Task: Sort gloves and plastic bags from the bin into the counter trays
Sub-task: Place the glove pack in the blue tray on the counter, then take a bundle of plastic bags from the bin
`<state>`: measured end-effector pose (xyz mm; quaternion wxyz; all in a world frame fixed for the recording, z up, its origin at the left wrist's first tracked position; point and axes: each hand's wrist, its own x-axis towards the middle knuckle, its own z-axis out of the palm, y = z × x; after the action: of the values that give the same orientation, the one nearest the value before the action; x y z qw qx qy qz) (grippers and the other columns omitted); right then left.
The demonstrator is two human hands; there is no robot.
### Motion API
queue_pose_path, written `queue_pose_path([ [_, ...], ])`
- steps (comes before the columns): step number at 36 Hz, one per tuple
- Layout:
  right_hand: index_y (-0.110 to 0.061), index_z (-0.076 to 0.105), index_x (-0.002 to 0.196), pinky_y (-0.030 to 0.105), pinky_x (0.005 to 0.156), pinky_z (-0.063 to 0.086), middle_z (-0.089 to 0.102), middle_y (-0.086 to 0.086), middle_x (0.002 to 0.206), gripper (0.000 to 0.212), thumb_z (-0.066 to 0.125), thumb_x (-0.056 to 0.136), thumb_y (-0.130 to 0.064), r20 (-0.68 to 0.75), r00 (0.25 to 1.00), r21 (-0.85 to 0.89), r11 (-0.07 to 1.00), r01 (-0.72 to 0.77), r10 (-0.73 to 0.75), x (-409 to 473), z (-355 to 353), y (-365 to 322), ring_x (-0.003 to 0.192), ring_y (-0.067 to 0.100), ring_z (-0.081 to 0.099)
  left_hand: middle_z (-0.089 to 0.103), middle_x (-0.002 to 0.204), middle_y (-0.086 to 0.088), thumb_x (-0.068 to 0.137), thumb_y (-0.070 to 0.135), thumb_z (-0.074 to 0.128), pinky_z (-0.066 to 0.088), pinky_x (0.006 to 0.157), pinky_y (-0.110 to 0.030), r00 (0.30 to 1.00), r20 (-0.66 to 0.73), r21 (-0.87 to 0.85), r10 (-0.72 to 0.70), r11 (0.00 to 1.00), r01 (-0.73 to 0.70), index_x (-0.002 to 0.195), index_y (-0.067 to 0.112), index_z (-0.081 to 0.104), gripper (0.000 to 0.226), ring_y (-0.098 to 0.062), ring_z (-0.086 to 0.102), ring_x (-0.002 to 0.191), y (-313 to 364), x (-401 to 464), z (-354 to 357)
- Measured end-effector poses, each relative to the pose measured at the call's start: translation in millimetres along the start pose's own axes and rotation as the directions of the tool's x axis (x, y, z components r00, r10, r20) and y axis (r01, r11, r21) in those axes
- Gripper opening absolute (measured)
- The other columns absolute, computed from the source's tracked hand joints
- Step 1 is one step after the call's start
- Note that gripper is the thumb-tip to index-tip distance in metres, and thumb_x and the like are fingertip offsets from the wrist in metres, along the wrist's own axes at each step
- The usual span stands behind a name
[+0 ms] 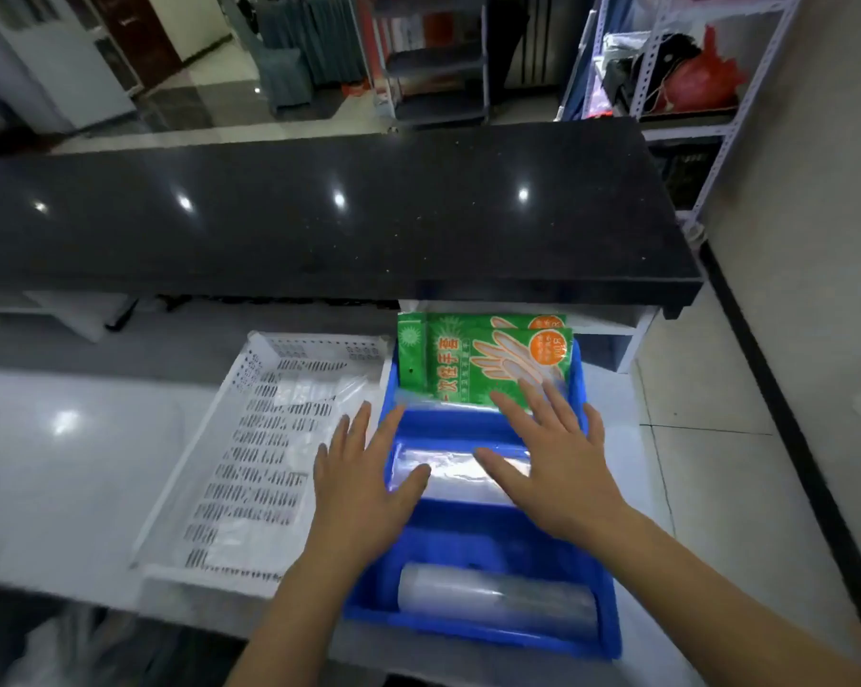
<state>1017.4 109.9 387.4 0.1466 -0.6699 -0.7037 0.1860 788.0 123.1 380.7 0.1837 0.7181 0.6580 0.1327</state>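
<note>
A blue tray [473, 542] sits on the white counter in front of me. At its far end lie green packs of disposable gloves [478, 357]. A clear roll of plastic bags [455, 476] lies across its middle, and another roll [497, 597] rests at the near end. My left hand [364, 480] hovers flat over the tray's left rim, fingers spread, holding nothing. My right hand [549, 453] is spread over the middle roll and the lower edge of the glove packs. To the left stands a white slotted tray [250, 468] with a clear plastic bag [314, 389] inside.
A black glossy countertop [319, 215] runs across above the trays, overhanging their far ends. A white plastic bag [66, 647] shows at the bottom left below the counter. Metal shelving [676, 66] stands at the back right. Tiled floor lies to the right.
</note>
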Motion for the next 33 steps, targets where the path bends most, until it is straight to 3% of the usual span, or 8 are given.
queue_pose_path([
  [3, -0.050, 0.018, 0.152, 0.049, 0.120, -0.011, 0.004, -0.012, 0.166, 0.073, 0.022, 0.085, -0.080, 0.067, 0.995, 0.093, 0.994, 0.065, -0.071, -26.1, 6.5, -18.4, 0.151, 0.011, -0.012, 0.014, 0.165, -0.001, 0.083, 0.068, 0.049, 0.016, 0.120, -0.051, 0.994, -0.058, -0.029, -0.096, 0.995, 0.094, 0.151, 0.045, 0.018, 0.078, -0.028, 0.011, 0.151, -0.6, -52.7, -4.1],
  [5, -0.051, 0.017, 0.152, 0.048, 0.120, -0.012, 0.001, -0.014, 0.166, 0.072, 0.022, 0.086, -0.079, 0.123, 0.982, 0.081, 0.988, 0.134, -0.143, -38.5, 12.1, -27.0, 0.150, 0.010, -0.017, 0.015, 0.165, 0.000, 0.077, 0.074, 0.038, 0.018, 0.120, -0.050, 0.985, -0.072, -0.038, -0.158, 0.987, 0.156, 0.150, 0.044, 0.020, 0.081, -0.027, 0.013, 0.151, -1.8, -85.6, -3.7],
  [10, -0.051, 0.013, 0.152, 0.049, 0.119, -0.011, -0.002, -0.014, 0.166, 0.075, 0.020, 0.083, -0.081, 0.247, 0.928, 0.051, 0.960, 0.276, -0.280, -57.0, 21.1, -43.1, 0.151, 0.012, -0.016, 0.022, 0.163, -0.002, 0.075, 0.073, 0.037, 0.021, 0.117, -0.050, 0.933, -0.117, -0.030, -0.341, 0.940, 0.340, 0.151, 0.036, 0.032, 0.085, -0.029, 0.019, 0.150, -14.6, -150.3, 0.8],
  [14, -0.052, 0.011, 0.152, 0.050, 0.119, -0.008, -0.003, -0.013, 0.166, 0.074, 0.020, 0.084, -0.081, 0.317, 0.891, 0.003, 0.940, 0.341, -0.325, -74.3, 33.4, -63.6, 0.151, 0.013, -0.014, 0.014, 0.165, 0.002, 0.076, 0.078, 0.031, 0.015, 0.121, -0.048, 0.911, -0.062, 0.052, -0.407, 0.910, 0.410, 0.152, 0.046, 0.016, 0.084, -0.023, 0.009, 0.152, -36.6, -189.2, 1.2],
  [17, -0.052, 0.009, 0.152, 0.053, 0.119, -0.008, -0.004, -0.010, 0.167, 0.074, 0.019, 0.085, -0.080, 0.359, 0.863, -0.048, 0.917, 0.396, -0.354, -97.7, 48.6, -85.5, 0.152, 0.016, -0.015, 0.005, 0.166, 0.007, 0.084, 0.072, 0.046, 0.010, 0.122, -0.044, 0.894, -0.034, 0.018, -0.446, 0.894, 0.447, 0.151, 0.050, 0.008, 0.081, -0.019, 0.003, 0.152, -57.4, -213.5, 0.8],
  [23, -0.054, 0.009, 0.151, 0.049, 0.117, -0.013, -0.006, -0.015, 0.166, 0.083, 0.010, 0.075, -0.088, 0.394, 0.861, -0.042, 0.929, 0.367, -0.322, -169.6, 92.6, -134.5, 0.150, 0.013, -0.017, -0.016, 0.164, 0.012, 0.078, 0.085, 0.027, -0.002, 0.121, -0.043, 0.914, 0.108, 0.084, -0.391, 0.920, 0.384, 0.150, 0.053, -0.010, 0.087, -0.015, -0.014, 0.151, -99.2, -260.2, 4.9],
  [27, -0.058, 0.013, 0.148, 0.050, 0.119, -0.003, -0.002, -0.021, 0.164, 0.093, 0.001, 0.064, -0.097, 0.416, 0.874, -0.004, 0.960, 0.280, -0.253, -210.9, 133.9, -172.4, 0.150, 0.008, -0.012, -0.022, 0.163, 0.013, 0.084, 0.078, 0.040, -0.004, 0.121, -0.045, 0.911, 0.137, 0.069, -0.389, 0.921, 0.383, 0.148, 0.054, -0.014, 0.087, -0.016, -0.018, 0.150, -154.0, -299.4, -5.7],
  [33, -0.054, 0.014, 0.150, 0.051, 0.120, 0.003, -0.001, -0.015, 0.166, 0.077, 0.027, 0.081, -0.086, 0.551, 0.807, -0.056, 0.956, 0.289, -0.211, -246.7, 196.0, -240.0, 0.151, 0.011, -0.007, -0.016, 0.164, 0.009, 0.085, 0.073, 0.044, 0.000, 0.121, -0.047, 0.873, 0.042, -0.004, -0.486, 0.873, 0.487, 0.151, 0.050, -0.008, 0.087, -0.019, -0.016, 0.150, -242.7, -382.5, -30.3],
])
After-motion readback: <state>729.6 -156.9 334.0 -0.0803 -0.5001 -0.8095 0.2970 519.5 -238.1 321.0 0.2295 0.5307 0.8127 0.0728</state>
